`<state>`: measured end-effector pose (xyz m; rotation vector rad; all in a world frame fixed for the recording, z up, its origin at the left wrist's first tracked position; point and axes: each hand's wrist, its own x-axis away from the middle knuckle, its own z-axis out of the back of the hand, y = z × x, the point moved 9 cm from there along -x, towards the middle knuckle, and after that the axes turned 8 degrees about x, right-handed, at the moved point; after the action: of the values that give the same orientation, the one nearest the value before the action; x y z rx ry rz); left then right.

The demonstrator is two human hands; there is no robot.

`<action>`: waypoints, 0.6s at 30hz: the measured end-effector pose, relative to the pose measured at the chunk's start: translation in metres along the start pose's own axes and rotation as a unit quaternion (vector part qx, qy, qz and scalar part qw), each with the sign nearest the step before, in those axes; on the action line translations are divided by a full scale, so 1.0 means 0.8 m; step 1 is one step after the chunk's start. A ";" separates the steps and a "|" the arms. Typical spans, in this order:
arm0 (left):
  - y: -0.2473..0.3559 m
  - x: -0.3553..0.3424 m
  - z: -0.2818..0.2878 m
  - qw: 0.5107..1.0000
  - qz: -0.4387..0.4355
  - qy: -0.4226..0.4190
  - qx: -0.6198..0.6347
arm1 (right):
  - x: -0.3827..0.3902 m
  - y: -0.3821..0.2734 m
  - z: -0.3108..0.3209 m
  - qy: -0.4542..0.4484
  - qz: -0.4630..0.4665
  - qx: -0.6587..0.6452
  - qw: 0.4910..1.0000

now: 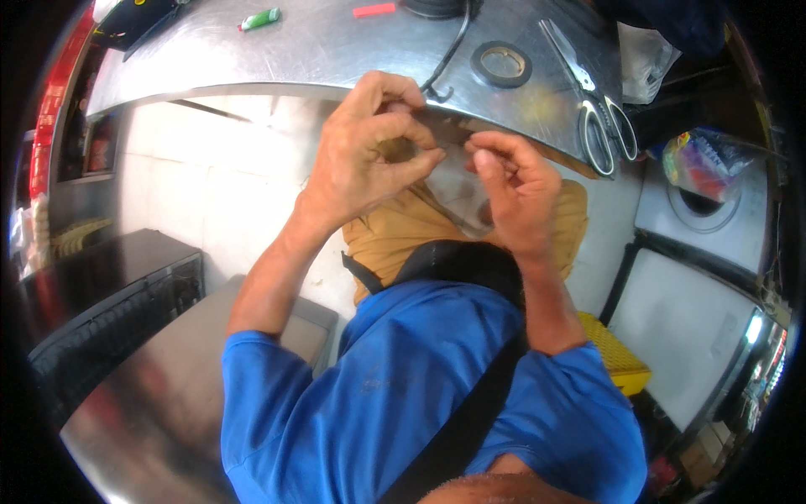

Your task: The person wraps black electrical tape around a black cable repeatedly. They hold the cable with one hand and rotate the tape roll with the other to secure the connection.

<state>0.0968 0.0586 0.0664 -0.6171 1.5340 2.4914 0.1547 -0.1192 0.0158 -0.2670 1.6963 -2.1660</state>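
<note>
My left hand (pixel 367 151) is raised at the near edge of the steel table (pixel 336 46), with thumb and index fingertips pinched together. To its right is my right hand (pixel 520 185), its thumb and index finger also pinched, a short gap from the left. Whatever lies in either pinch is too small to make out. Just beyond my hands, a dark cable (pixel 452 55) with a hooked end reaches the table's edge. A roll of black tape (pixel 501 82) lies flat on the table. Right of it rests a pair of scissors (pixel 585 84) with black-and-white handles, blades pointing away.
A green tube-like item (pixel 259 19) and a red strip (pixel 374 10) lie on the table's far side. On the right are a white front-loading machine (pixel 655 193), a plastic bag (pixel 705 164) and a yellow crate (pixel 617 357). A metal-topped box (pixel 168 378) stands at lower left.
</note>
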 end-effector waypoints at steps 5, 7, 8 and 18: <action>0.005 0.002 -0.001 1.000 -0.019 0.010 -0.003 | -0.003 -0.007 0.008 0.000 0.033 0.016 0.999; 0.009 0.001 -0.002 0.999 -0.037 0.013 -0.009 | -0.002 -0.007 0.006 -0.009 0.027 0.017 0.999; 0.009 0.000 -0.003 0.999 -0.042 0.009 -0.012 | -0.001 -0.006 0.005 -0.015 0.025 0.016 0.999; 0.004 0.001 -0.003 1.000 -0.015 -0.023 -0.008 | -0.003 -0.047 -0.016 0.018 0.156 0.030 0.987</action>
<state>0.0956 0.0550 0.0681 -0.5774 1.4787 2.4800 0.1454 -0.0996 0.0488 0.0538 1.5700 -1.9938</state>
